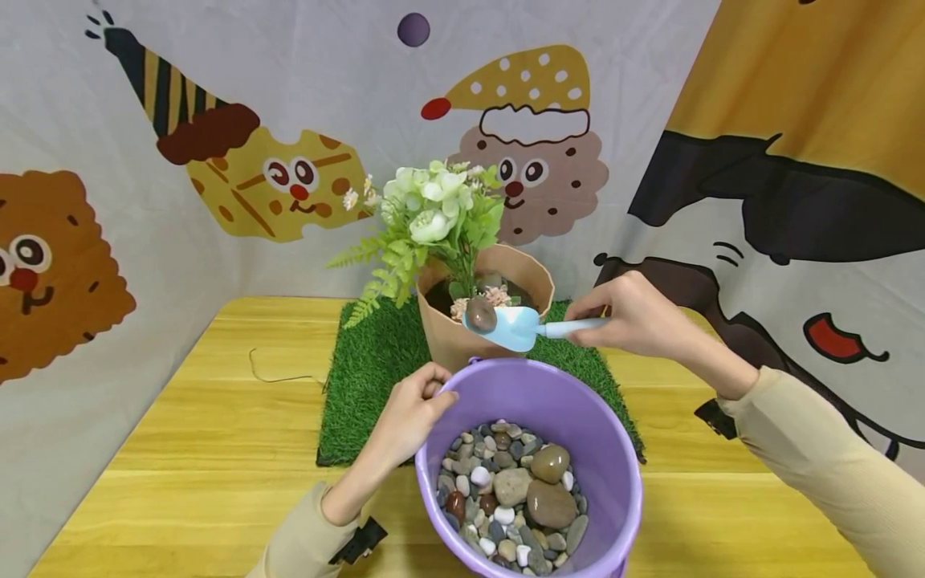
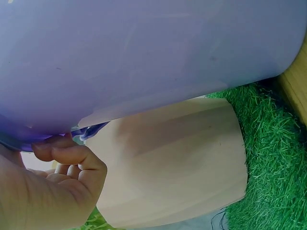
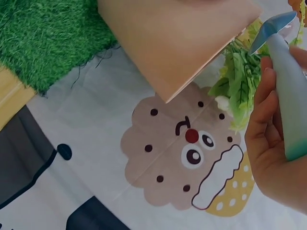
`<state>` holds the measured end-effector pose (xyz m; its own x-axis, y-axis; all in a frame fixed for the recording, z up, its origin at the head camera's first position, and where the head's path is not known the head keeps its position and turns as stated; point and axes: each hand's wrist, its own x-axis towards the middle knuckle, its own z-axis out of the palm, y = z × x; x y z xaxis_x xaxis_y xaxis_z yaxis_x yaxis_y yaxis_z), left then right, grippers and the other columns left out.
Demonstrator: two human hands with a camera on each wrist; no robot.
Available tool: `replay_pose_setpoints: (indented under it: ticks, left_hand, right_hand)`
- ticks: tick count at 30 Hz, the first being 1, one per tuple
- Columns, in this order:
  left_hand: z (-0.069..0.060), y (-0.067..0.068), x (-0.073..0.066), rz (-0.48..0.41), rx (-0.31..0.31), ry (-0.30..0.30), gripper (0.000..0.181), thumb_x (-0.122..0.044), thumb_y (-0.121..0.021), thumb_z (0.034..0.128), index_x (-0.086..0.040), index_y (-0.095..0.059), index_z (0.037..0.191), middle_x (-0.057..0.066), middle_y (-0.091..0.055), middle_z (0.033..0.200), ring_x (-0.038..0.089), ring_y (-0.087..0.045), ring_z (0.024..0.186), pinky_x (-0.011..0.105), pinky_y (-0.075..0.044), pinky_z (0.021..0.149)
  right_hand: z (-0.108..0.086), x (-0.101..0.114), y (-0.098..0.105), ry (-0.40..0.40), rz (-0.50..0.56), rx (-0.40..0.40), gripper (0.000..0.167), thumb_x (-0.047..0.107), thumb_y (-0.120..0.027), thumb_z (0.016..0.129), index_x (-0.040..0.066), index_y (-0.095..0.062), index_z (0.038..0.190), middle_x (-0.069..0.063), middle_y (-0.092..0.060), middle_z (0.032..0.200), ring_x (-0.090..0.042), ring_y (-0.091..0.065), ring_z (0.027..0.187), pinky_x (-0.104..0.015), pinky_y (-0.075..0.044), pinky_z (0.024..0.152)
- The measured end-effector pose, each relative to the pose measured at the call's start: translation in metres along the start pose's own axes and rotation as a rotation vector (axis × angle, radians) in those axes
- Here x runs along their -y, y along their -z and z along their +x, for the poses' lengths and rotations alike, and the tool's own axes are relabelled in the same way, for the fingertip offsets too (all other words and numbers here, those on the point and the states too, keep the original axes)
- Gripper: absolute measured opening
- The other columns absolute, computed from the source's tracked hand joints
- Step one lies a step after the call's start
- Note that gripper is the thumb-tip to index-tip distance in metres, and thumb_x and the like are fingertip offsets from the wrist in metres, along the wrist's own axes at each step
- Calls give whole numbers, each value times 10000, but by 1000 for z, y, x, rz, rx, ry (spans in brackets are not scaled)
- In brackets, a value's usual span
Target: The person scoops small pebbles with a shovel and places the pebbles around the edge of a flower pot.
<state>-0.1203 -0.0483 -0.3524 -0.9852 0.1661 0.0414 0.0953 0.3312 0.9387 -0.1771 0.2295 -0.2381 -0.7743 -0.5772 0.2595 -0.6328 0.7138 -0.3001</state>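
My right hand (image 1: 634, 317) grips the handle of a light blue trowel (image 1: 516, 327). A smooth brown stone (image 1: 480, 315) lies at the tip of its scoop, which is over the near rim of a tan flower pot (image 1: 451, 337). My left hand (image 1: 410, 409) holds the left rim of a purple bucket (image 1: 607, 433), thumb over the edge; the left wrist view shows its fingers curled at the rim. Inside the bucket are many small pebbles (image 1: 499, 534) and a few larger stones (image 1: 551, 504). White and green flowers (image 1: 433, 205) rise from the pot.
The pot stands on a green turf mat (image 1: 383, 361) on a yellow wooden table (image 1: 217, 433). A thin dark strand (image 1: 282, 379) lies left of the mat. Behind the table hangs a cloth (image 1: 303, 48) with cartoon figures.
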Motion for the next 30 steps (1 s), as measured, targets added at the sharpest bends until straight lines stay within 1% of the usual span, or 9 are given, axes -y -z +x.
replay_pose_setpoints:
  ticks: [3,7,10,15,20,23,26,30]
  left_hand:
    - [0,0,0,-1,1,-1,124,-84,-588,840,-59,-633,952,-5,-497,646,122,-410,543,217,-371,503]
    - [0,0,1,-3,4,-3,123,-86,-587,841,-61,-633,952,-3,-504,646,122,-424,545,225,-387,510]
    - [0,0,0,-2,4,-5,120,-86,-588,841,-63,-633,949,-1,-505,644,123,-430,548,230,-394,518]
    - [0,0,0,-2,3,-5,120,-86,-587,840,-62,-631,949,-1,-502,642,124,-434,549,232,-397,522]
    - [0,0,0,-5,5,-1,121,-86,-585,844,-58,-629,953,-3,-494,641,124,-419,540,224,-386,512]
    - [0,0,0,-3,5,2,121,-84,-585,844,-55,-627,953,-5,-489,641,123,-405,536,215,-373,500]
    - [0,0,-1,0,5,4,123,-84,-585,843,-54,-627,954,-6,-487,641,121,-395,535,208,-357,489]
    - [0,0,-1,2,6,4,125,-83,-585,842,-52,-626,956,-7,-485,642,119,-384,532,200,-339,478]
  right_hand:
    - [7,5,-3,-22,2,-1,85,108,-754,735,182,-748,776,91,-643,626,-44,-446,479,-189,-358,450]
    - [15,11,-7,-60,6,1,39,149,-748,755,163,-760,789,74,-663,630,-26,-408,455,-189,-339,448]
    - [20,15,-10,-99,19,8,58,154,-734,765,143,-766,813,45,-676,635,-29,-387,427,-192,-319,436]
    - [30,23,-15,-157,28,17,107,139,-713,757,110,-767,845,0,-699,672,-54,-396,433,-196,-323,438]
    - [38,30,-21,-201,22,21,120,167,-715,757,110,-769,848,2,-690,654,-77,-367,431,-200,-312,444]
    - [43,35,-24,-225,29,22,118,183,-708,755,124,-771,835,26,-655,600,-78,-346,425,-199,-296,444]
    - [47,38,-27,-246,45,23,109,185,-698,754,135,-772,818,45,-584,526,-73,-316,419,-193,-273,439]
    - [51,44,-30,-275,35,15,90,184,-676,749,159,-762,740,61,-473,458,-67,-267,418,-191,-240,432]
